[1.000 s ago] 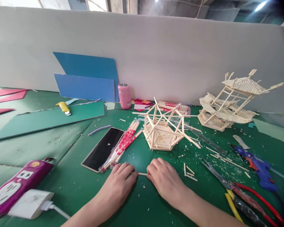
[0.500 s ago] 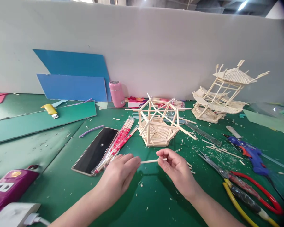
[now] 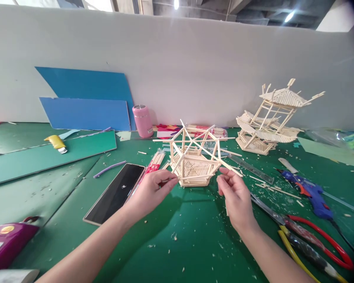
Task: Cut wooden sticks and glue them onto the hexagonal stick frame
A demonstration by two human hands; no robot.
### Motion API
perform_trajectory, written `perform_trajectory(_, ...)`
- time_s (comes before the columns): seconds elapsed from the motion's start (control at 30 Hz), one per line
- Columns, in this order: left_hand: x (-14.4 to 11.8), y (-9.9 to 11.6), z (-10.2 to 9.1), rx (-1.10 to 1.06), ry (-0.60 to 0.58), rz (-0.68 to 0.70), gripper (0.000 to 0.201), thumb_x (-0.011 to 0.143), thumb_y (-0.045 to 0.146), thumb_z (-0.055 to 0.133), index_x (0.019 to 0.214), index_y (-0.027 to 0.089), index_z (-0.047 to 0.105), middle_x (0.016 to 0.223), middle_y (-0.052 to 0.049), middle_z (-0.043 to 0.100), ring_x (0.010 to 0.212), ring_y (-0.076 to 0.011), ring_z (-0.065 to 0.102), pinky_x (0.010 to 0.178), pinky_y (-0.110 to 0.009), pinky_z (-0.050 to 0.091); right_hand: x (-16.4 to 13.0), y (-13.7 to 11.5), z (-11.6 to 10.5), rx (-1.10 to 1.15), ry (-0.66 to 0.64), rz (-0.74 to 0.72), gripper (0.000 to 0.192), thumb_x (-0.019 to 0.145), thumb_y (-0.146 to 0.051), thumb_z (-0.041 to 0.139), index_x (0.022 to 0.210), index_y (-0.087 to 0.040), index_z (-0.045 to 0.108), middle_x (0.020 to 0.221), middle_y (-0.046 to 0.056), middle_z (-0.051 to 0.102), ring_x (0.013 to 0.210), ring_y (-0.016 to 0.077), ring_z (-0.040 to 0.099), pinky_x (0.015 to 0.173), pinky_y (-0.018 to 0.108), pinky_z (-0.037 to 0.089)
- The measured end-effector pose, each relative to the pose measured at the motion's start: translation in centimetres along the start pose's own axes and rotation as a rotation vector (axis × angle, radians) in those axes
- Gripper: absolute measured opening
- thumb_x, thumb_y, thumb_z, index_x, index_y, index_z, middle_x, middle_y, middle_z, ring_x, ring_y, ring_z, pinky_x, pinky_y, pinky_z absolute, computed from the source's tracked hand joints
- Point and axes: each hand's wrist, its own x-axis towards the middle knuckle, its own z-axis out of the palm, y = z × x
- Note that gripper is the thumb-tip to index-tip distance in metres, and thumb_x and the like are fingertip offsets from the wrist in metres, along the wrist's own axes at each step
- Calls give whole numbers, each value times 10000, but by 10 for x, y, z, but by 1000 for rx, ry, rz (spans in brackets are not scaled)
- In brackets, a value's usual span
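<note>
My left hand (image 3: 157,189) is closed, its thumb and fingertips pinching the left end of a thin wooden stick (image 3: 197,177). The stick lies level across the near side of a six-sided wooden stick frame (image 3: 194,159), low by its base; whether it touches is unclear. Just past the stick's right end, my right hand (image 3: 235,194) has its fingers curled against the thumb. Whatever they hold, if anything, is hidden. The frame has a woven-looking stick floor, slanted posts and crossing sticks on top. Packaged sticks (image 3: 155,162) lie partly behind my left hand.
A dark phone (image 3: 115,194) lies left of the hands. Long-handled scissors or pliers (image 3: 283,220), a blue glue gun (image 3: 305,192) and a clear ruler (image 3: 250,169) are on the right. Behind stand a stick pagoda (image 3: 268,122) and a pink flask (image 3: 142,121). Scraps litter the green table (image 3: 177,251).
Both hands have moved forward to the frame, carrying the stick from the table's front to the frame's near side. My right fingertips, earlier on the stick, now appear just beyond its end.
</note>
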Motion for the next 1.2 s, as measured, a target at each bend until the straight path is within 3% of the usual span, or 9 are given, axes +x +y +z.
perform_trajectory(0.2, 16, -11, 6, -30, 17, -26, 214, 841, 306, 473, 754, 156, 599, 563, 33, 447, 497, -91, 344, 444, -207, 281, 21, 3, 2, -218, -32, -157, 317, 742, -351, 614, 1016, -207, 542, 649, -42, 435, 552, 125, 443, 513, 251, 405)
perform_trajectory(0.4, 22, -8, 7, -43, 24, -49, 202, 834, 321, 477, 793, 161, 593, 507, 70, 298, 451, -79, 239, 407, -206, 202, 28, -6, -2, -399, -98, -295, 160, 784, -336, 554, 775, -192, 625, 669, 3, 532, 590, 147, 480, 569, 273, 387)
perform_trajectory(0.57, 25, -4, 9, -82, 14, -53, 211, 833, 325, 476, 839, 152, 598, 541, 48, 381, 468, -82, 274, 410, -204, 220, 31, -8, -8, -444, -105, -330, 180, 812, -326, 522, 706, -208, 609, 618, -3, 533, 571, 158, 473, 552, 278, 358)
perform_trajectory(0.73, 32, 4, 13, -110, 16, -29, 249, 807, 316, 514, 634, 148, 577, 517, 44, 373, 481, -83, 289, 418, -207, 221, 31, -6, -10, -385, -88, -290, 136, 802, -321, 537, 792, -219, 626, 701, 19, 584, 634, 182, 512, 591, 304, 386)
perform_trajectory(0.93, 37, 1, 16, -157, 29, -21, 221, 789, 312, 542, 666, 144, 614, 572, 16, 458, 520, -97, 370, 459, -214, 294, 22, -7, -13, -204, -25, -160, 237, 764, -292, 589, 976, -215, 518, 728, -17, 496, 633, 142, 490, 568, 265, 414)
perform_trajectory(1.07, 37, 1, 14, -173, 50, -28, 221, 759, 306, 582, 605, 149, 573, 553, 35, 390, 498, -87, 321, 433, -210, 247, 14, -10, -14, -86, 31, -77, 145, 768, -318, 593, 832, -213, 516, 686, -38, 482, 589, 112, 456, 533, 237, 385)
perform_trajectory(1.2, 39, 4, 12, -201, 55, -31, 283, 749, 315, 589, 531, 152, 512, 526, 49, 338, 475, -76, 276, 411, -201, 213, 9, -14, -5, 38, -22, 59, 180, 763, -365, 593, 765, -186, 612, 628, -26, 545, 500, 90, 415, 454, 225, 330)
